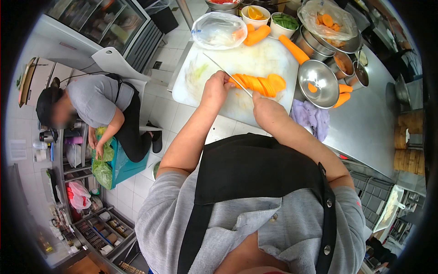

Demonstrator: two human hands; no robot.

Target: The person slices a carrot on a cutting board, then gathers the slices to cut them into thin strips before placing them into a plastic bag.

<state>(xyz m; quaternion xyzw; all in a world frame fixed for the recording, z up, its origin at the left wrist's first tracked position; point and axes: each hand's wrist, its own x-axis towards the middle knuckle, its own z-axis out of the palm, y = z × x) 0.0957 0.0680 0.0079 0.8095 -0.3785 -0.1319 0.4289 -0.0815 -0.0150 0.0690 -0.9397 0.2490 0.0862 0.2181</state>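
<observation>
In the head view, a row of sliced carrot (pixel 260 85) lies fanned on the white cutting board (pixel 189 86), which rests on the steel worktop (pixel 353 132). The right hand (pixel 268 109) has its grip wrapped around the handle of a knife (pixel 237 83), whose blade slants across the row's left end. The left hand (pixel 214 91) is beside that blade, its grip drawn in and seemingly pinching the carrot's end, probably to steady it; the fingertips are partly hidden. The slices lean against one another on the blade's other side, likely because they toppled as cut. A peeled carrot (pixel 294 49) lies across the board's right edge and a clear plastic bag (pixel 219 30) sits at its far side, presumably within easy reach. A steel bowl (pixel 315 77) and a purple cloth (pixel 310 118) are just to the right.
</observation>
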